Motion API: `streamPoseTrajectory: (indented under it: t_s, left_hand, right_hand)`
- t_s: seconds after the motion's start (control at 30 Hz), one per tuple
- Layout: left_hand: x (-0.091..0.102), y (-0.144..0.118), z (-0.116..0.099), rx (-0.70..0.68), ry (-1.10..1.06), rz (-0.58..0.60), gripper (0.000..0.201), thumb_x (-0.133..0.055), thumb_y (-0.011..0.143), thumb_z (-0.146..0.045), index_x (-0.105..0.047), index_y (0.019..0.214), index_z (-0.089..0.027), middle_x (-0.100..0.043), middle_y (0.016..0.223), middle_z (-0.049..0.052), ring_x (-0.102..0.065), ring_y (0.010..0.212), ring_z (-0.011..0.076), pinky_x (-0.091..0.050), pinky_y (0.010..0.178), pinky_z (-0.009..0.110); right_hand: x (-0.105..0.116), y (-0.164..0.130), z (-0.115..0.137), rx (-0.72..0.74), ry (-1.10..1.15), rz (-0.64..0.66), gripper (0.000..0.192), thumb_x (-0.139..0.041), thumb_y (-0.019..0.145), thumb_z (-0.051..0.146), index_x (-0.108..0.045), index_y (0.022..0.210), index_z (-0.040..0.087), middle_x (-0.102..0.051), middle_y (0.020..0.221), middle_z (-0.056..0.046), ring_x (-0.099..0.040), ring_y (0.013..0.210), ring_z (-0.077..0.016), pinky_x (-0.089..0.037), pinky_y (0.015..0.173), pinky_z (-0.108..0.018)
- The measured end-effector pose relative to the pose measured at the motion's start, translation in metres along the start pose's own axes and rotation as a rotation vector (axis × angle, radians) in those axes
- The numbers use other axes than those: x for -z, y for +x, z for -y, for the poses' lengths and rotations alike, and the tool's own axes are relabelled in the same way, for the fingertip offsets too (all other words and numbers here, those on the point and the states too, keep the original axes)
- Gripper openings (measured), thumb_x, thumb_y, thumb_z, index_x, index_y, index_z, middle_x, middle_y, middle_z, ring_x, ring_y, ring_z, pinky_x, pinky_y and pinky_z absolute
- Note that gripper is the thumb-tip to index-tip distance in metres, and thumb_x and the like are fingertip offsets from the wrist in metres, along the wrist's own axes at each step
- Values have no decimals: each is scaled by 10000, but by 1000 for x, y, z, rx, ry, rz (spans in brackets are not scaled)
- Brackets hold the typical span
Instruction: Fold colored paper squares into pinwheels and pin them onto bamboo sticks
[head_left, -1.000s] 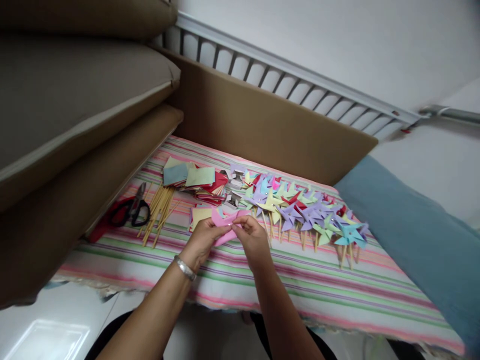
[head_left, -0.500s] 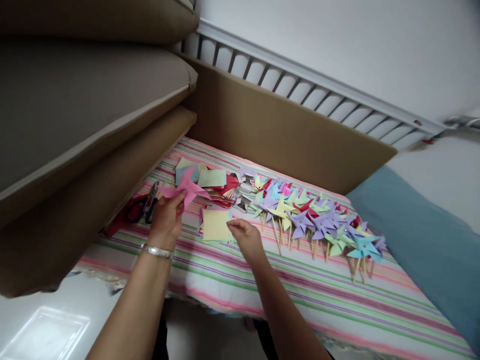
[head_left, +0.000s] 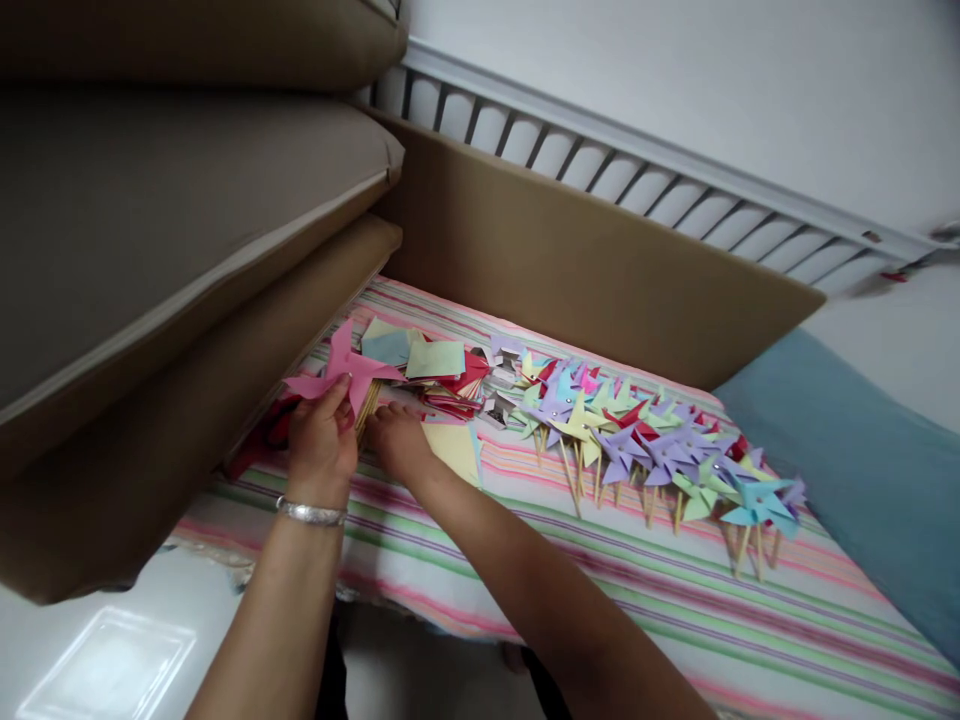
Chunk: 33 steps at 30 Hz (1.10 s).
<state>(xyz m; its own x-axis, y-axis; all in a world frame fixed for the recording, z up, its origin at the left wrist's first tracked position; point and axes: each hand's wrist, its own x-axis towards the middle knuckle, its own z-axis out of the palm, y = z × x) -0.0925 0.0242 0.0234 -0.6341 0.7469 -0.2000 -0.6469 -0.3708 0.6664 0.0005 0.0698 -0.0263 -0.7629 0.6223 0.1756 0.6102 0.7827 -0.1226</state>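
A pink paper pinwheel (head_left: 346, 368) is pinched between the thumb and fingers of my left hand (head_left: 324, 435), which wears a silver bracelet on its wrist. Just right of it, my right hand (head_left: 399, 440) reaches down with bent fingers beside a bundle of thin wooden sticks (head_left: 367, 408). Its fingertips are hidden, so whether a stick is in them does not show. Beneath and beside the right hand lies a stack of pale yellow paper squares (head_left: 454, 450). Behind are more stacked paper sheets (head_left: 436, 358) in green, blue and red.
Many finished pinwheels on sticks (head_left: 667, 455) lie in rows on the striped cloth (head_left: 570, 560). Two small open boxes (head_left: 498, 409) stand near the paper. Red-handled scissors or a red item (head_left: 255, 450) lies at left, below large brown cushions (head_left: 225, 330). A brown board (head_left: 600, 235) stands behind.
My right hand has moved left, from beside the yellow squares to the stick bundle. My left hand has turned the pink pinwheel and shifted slightly left. The view has shifted a little.
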Motion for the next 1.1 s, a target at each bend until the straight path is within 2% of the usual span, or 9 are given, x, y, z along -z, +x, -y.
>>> streamPoseTrajectory:
  t_s: [0.27,0.37,0.47,0.57,0.63,0.73,0.83,1.03,1.1]
  left_hand:
    - [-9,-2,6,-27,-101,116,201,-736,539,-76,-577,622,-166,-621,614,-60,-602,660,83,-483,645,197]
    - [-16,-8,5,-102,-132,168,207,-733,560,-68,-601,662,-188,-636,650,-65,-612,731,98,-500,721,227]
    - [-26,-17,4,-157,-148,259,211,-712,601,-73,-628,725,-222,-675,755,-54,-611,827,127,-509,795,289]
    - [-35,-27,5,-152,-111,340,187,-699,628,-97,-646,747,-233,-697,860,-35,-606,886,152,-505,836,320]
    - [-38,-32,9,-108,-73,345,195,-718,598,-104,-658,737,-227,-702,829,-37,-613,847,143,-508,822,285]
    - [-38,-38,21,30,44,394,249,-768,514,-122,-685,735,-203,-698,727,-21,-620,728,134,-523,724,234]
    - [-35,-44,43,169,253,530,219,-795,494,-180,-700,692,-184,-693,694,20,-614,646,150,-520,640,246]
    - [-46,-67,95,164,586,833,76,-750,604,-238,-709,640,-186,-662,710,51,-602,708,188,-480,647,275]
    - [-55,-76,106,146,664,926,62,-729,636,-238,-703,618,-184,-650,699,54,-589,695,184,-464,639,276]
  right_hand:
    - [1,16,-2,174,-170,57,225,-484,839,170,-605,1014,97,-629,1032,-137,-523,958,-287,-414,759,-384]
    - [14,13,-7,175,-182,36,238,-456,843,151,-574,1045,107,-614,1050,-133,-524,967,-256,-428,772,-346]
    - [36,4,-17,92,-138,-18,273,-451,805,102,-541,1062,110,-625,989,-115,-547,934,-218,-428,796,-306]
    - [58,-21,-33,-88,66,-114,252,-445,767,73,-563,978,147,-645,934,-82,-580,886,-191,-436,770,-268]
    - [69,-48,-45,-236,295,-223,247,-437,780,87,-567,969,178,-656,909,-52,-597,848,-168,-447,730,-245]
    - [75,-95,-63,-447,670,-392,206,-422,854,231,-575,991,206,-639,742,0,-589,639,-131,-449,599,-222]
    - [76,-133,-81,-594,929,-509,289,-384,882,337,-598,1011,190,-572,576,31,-487,464,-100,-398,489,-201]
    - [85,-165,-110,-623,1088,-608,284,-446,849,312,-639,1014,183,-599,624,16,-557,599,-108,-441,619,-218]
    - [91,-173,-117,-617,1144,-624,288,-464,832,313,-646,1018,189,-615,695,3,-556,606,-107,-443,586,-214]
